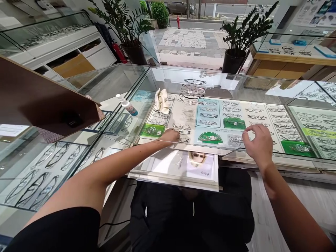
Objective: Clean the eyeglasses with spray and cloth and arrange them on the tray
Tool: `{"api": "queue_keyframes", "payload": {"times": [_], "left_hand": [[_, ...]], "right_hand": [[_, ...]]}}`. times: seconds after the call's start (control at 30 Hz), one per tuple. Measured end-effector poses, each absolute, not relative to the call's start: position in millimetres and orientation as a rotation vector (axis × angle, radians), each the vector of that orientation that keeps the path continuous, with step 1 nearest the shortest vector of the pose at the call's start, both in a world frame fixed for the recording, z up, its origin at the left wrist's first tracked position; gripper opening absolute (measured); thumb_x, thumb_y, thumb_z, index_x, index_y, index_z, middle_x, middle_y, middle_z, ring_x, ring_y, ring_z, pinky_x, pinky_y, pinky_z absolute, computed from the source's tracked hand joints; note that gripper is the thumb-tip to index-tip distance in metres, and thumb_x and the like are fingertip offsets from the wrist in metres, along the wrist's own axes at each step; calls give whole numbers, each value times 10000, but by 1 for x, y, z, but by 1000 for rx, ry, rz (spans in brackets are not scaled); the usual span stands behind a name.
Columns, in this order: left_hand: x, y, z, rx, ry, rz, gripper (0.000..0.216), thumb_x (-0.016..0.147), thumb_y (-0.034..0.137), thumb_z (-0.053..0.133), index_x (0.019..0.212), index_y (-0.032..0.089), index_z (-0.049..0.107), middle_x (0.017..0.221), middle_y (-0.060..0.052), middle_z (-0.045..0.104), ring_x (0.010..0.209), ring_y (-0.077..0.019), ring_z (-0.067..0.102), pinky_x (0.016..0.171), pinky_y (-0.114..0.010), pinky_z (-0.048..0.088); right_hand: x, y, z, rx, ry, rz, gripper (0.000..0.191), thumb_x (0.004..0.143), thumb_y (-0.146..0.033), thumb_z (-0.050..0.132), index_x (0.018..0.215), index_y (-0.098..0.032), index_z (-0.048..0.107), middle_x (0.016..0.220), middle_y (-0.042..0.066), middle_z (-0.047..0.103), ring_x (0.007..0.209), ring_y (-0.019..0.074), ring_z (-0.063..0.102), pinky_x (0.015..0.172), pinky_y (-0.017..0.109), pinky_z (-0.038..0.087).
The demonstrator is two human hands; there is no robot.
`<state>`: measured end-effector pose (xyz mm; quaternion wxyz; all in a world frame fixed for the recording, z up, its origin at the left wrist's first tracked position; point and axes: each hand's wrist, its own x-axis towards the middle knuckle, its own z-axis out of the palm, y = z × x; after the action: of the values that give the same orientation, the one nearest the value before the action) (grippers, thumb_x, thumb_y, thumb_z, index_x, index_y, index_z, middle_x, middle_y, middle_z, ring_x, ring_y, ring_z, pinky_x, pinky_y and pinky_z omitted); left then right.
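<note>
My left hand (170, 137) is closed, with its fingers curled over eyeglasses (181, 128) in the middle row of the display case. Its fingertips are hidden, so what they hold, if anything, cannot be made out. Farther right, my right hand (259, 142) is at the near side of the case. Its thumb and index finger meet in a ring, and nothing shows between them. Just left of it lies a pair of glasses on a grey card (235, 140). Three dark frames (194, 82) are lined up at the back. A crumpled cream cloth (162, 100) is left of them.
A white spray bottle (127, 105) is on the left glass. An open drawer (149, 164) with a printed picture juts out before my lap. A brown board (47, 98) overhangs the left side. Potted plants (132, 52) stand beyond the glass case (231, 78).
</note>
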<state>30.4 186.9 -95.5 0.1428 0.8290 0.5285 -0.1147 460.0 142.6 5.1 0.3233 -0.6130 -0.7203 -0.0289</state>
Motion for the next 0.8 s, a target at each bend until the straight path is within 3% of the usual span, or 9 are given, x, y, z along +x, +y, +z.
{"api": "queue_keyframes", "payload": {"times": [0.2, 0.4, 0.5, 0.67, 0.8], "left_hand": [[27, 179, -89, 2338, 1549, -297, 213, 874, 377, 705, 916, 223, 847, 941, -97, 815, 888, -235, 726, 826, -302, 477], [35, 199, -90, 2342, 1679, -252, 360, 948, 380, 621, 1168, 182, 826, 1214, -147, 794, 1040, -288, 743, 885, -351, 517], [40, 213, -95, 2313, 1748, -312, 335, 999, 383, 605, 1107, 138, 807, 1184, -168, 780, 1043, -291, 738, 917, -406, 538], [40, 220, -104, 2265, 1757, -388, 336, 1021, 482, 673, 1009, 155, 745, 1038, -72, 764, 989, -211, 709, 966, -434, 565], [38, 210, -103, 2266, 1733, -337, 289, 988, 436, 706, 948, 153, 753, 1023, -82, 767, 979, -218, 694, 943, -424, 548]], "right_hand": [[460, 142, 5, -1621, -1890, -81, 107, 968, -332, 595, 931, -249, 652, 1029, 98, 720, 1038, 327, 638, 858, 448, 479], [458, 141, 6, -1617, -1885, -81, 108, 967, -331, 597, 924, -249, 652, 1017, 99, 721, 1029, 329, 638, 835, 445, 472], [458, 141, 7, -1615, -1887, -92, 103, 967, -328, 598, 923, -250, 649, 1015, 98, 719, 1027, 331, 637, 833, 444, 468], [458, 141, 7, -1603, -1903, -101, 98, 975, -316, 591, 924, -250, 641, 1012, 94, 716, 1023, 329, 638, 826, 438, 463], [458, 141, 7, -1591, -1906, -105, 98, 977, -321, 591, 927, -253, 641, 1002, 94, 710, 1009, 327, 635, 845, 446, 467]]}}
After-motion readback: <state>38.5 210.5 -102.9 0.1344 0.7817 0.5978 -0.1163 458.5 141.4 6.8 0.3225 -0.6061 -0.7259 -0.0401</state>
